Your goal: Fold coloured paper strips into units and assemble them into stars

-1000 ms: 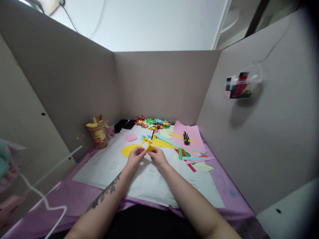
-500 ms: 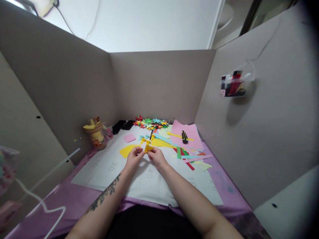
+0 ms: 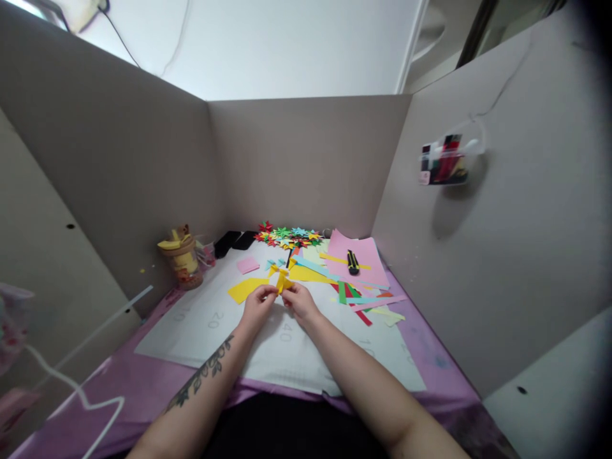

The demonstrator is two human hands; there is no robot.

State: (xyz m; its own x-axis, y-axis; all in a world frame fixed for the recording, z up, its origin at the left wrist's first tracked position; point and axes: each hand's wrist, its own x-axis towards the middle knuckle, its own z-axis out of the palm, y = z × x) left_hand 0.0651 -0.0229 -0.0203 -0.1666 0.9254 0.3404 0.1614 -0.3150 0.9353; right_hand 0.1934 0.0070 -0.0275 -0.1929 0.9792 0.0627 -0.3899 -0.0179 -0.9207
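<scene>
Pinched by left hand [image 3: 259,303] and right hand [image 3: 301,302]: folded yellow paper [image 3: 282,282], over the white sheet [image 3: 261,366] | paper stars [image 3: 287,238] at back look finished | held piece seems part-folded; creases too small to tell

One left hand [image 3: 261,303] and one right hand [image 3: 299,302] share one folded yellow paper piece [image 3: 283,282]. The counter [image 3: 456,386] carries one black-and-yellow utility knife [image 3: 352,262], one pink notepad [image 3: 248,265], two flat yellow sheets [image 3: 245,291], at least one large pink sheet [image 3: 371,252], two flat black rectangles [image 3: 226,243] and one round tub [image 3: 185,264]. Folded paper stars [image 3: 283,233] number more than six; they and the coloured paper strips [image 3: 342,292] overlap too much for an exact count.
</scene>
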